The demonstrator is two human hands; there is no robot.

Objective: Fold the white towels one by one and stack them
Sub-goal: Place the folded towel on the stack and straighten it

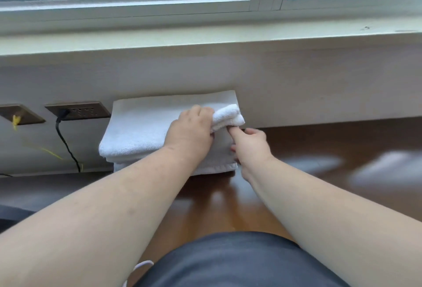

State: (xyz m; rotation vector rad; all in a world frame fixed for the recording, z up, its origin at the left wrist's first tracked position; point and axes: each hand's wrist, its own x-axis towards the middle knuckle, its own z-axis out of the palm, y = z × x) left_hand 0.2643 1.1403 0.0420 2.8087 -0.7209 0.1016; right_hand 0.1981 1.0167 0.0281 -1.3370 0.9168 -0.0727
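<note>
A stack of folded white towels (137,131) lies on the brown wooden table (319,149), pushed against the wall under the window. My left hand (189,131) rests on top of the stack and grips the bunched right corner of the top towel (228,116), lifting it a little. My right hand (250,147) is at the stack's right edge, with a finger pointing up under the lifted corner and the other fingers curled against the side of the towels.
Two wall sockets (77,111) sit left of the stack, one with a black plug and cable (66,145) hanging down. A window sill (205,35) runs above. The table stretches right and toward me. My dark clothing (239,261) fills the bottom.
</note>
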